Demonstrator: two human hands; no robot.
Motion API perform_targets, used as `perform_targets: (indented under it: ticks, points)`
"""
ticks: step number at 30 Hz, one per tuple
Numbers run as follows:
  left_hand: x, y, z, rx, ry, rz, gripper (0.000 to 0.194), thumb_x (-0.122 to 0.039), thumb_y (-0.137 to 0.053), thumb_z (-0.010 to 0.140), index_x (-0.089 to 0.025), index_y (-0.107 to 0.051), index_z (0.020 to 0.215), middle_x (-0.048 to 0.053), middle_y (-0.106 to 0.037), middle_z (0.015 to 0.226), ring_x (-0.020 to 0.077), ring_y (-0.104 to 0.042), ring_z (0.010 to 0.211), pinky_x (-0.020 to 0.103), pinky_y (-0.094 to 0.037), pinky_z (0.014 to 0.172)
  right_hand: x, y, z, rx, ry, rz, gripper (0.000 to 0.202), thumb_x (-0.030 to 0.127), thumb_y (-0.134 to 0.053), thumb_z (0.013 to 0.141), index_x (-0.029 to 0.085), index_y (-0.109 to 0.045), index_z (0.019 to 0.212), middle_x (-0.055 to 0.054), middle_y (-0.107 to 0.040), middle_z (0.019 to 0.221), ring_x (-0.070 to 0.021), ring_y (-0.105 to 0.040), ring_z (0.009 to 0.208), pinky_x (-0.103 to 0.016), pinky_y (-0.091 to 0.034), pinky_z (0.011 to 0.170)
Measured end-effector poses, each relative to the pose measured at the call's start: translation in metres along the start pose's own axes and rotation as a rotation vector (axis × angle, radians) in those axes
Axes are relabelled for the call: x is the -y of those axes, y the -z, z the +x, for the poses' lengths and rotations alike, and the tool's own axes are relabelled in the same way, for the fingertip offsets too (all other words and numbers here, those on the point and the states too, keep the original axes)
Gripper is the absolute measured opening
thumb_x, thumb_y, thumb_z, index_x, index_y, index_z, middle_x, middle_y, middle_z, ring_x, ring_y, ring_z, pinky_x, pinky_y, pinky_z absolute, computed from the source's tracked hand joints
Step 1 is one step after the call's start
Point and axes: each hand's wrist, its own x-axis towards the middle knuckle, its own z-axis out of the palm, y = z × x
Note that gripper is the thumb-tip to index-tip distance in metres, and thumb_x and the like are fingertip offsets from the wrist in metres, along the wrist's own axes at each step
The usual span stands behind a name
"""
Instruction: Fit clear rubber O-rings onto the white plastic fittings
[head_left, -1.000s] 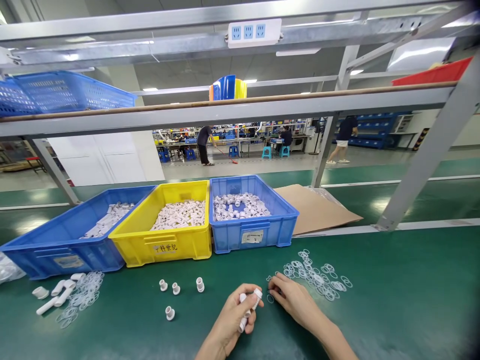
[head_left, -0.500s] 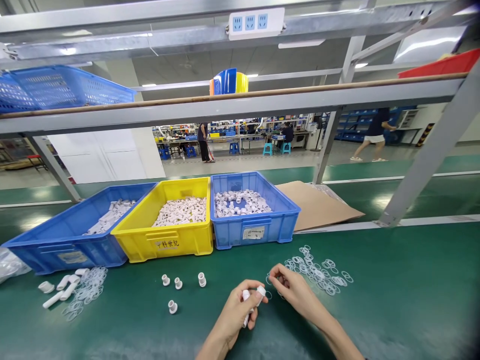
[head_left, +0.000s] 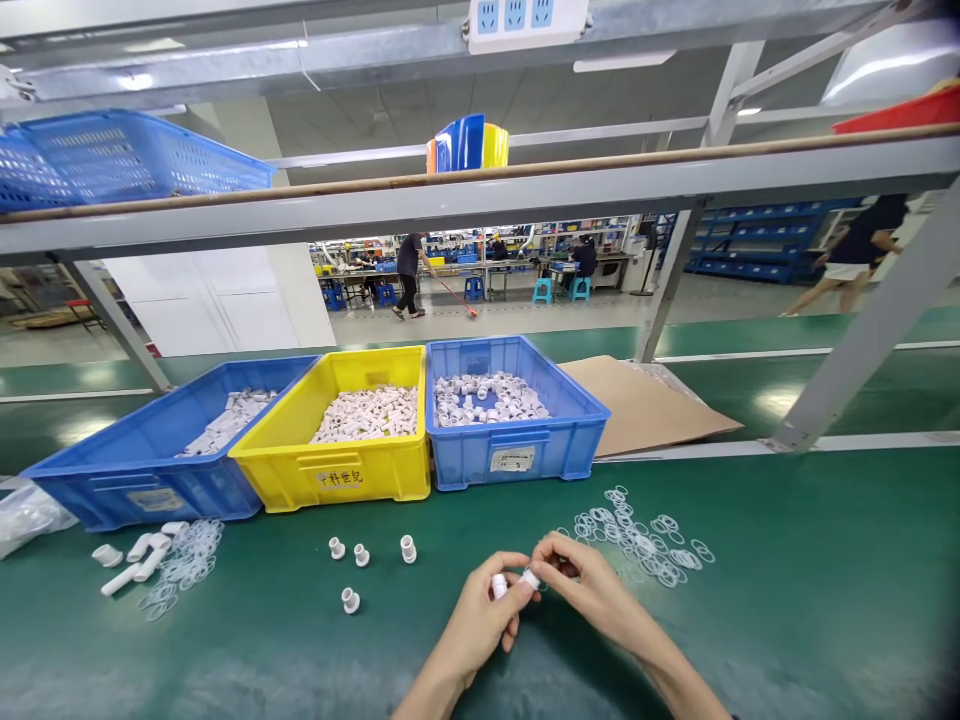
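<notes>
My left hand (head_left: pixel 484 610) is closed around white plastic pipe fittings. One fitting (head_left: pixel 500 586) stands up between its fingers, and a second fitting (head_left: pixel 530 579) is held at the thumb tip. My right hand (head_left: pixel 581 580) pinches at the end of that second fitting, where the pale edge of a thin translucent ring shows; the fingers hide most of it. Beyond the right hand lies a loose pile of similar sealing rings (head_left: pixel 637 540). To the left, several short flanged fittings (head_left: pixel 350 600) stand apart on the green table (head_left: pixel 247 660).
A blue bin (head_left: pixel 517 445), a yellow bin (head_left: pixel 330 480) and another blue bin (head_left: pixel 165 490) hold white parts. At left lie white tubes (head_left: pixel 120 580), more rings (head_left: pixel 187 560) and a plastic bag (head_left: pixel 30 515). Cardboard (head_left: pixel 652 410) lies behind; a shelf beam (head_left: pixel 450 205) crosses above.
My right hand has moved left from beside the ring pile to the fitting in my left hand, and the two hands now meet. In the background, one person walks right and another sweeps.
</notes>
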Motion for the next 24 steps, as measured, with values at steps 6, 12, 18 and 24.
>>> perform_targets:
  ticks: [6,12,18,24]
  points:
    - [0.001,-0.002,0.001,-0.066,-0.073,0.069,0.038,-0.05,-0.063,0.09,-0.017,-0.064,0.109,0.002,-0.064,0.081,0.0032,-0.039,0.042,0.015,-0.031,0.034,0.011,0.0,-0.004,0.039,0.039,-0.007,0.037,0.052,-0.054,0.104,0.022,-0.065,0.084,-0.002,-0.06,0.084,-0.0208,-0.053,0.075,-0.029,-0.037,0.064]
    - [0.001,-0.003,0.001,-0.055,-0.018,-0.217,0.043,-0.051,-0.068,0.087,-0.014,-0.058,0.106,0.001,-0.059,0.083,0.002,-0.035,0.048,0.014,-0.024,0.037,0.01,-0.001,-0.003,0.021,0.084,-0.024,0.032,0.046,-0.056,0.105,0.024,-0.067,0.084,0.0,-0.06,0.084,-0.0191,-0.053,0.073,-0.029,-0.037,0.064]
    - [-0.002,0.002,-0.001,0.017,0.001,-0.366,0.038,-0.048,-0.068,0.089,-0.014,-0.054,0.099,0.006,-0.063,0.091,0.0013,-0.034,0.05,0.017,-0.017,0.039,-0.005,-0.002,0.0,-0.049,0.06,-0.038,0.034,0.047,-0.054,0.104,0.023,-0.064,0.083,0.0,-0.057,0.079,-0.0194,-0.049,0.069,-0.031,-0.035,0.062]
    - [0.002,0.0,-0.002,0.109,0.023,-0.428,0.037,-0.047,-0.068,0.089,-0.016,-0.048,0.094,0.008,-0.066,0.089,0.001,-0.034,0.045,0.018,-0.014,0.038,0.001,-0.001,-0.002,0.101,0.021,0.121,0.026,0.048,-0.057,0.104,0.025,-0.066,0.106,0.0,-0.059,0.087,-0.0202,-0.053,0.077,-0.03,-0.039,0.067]
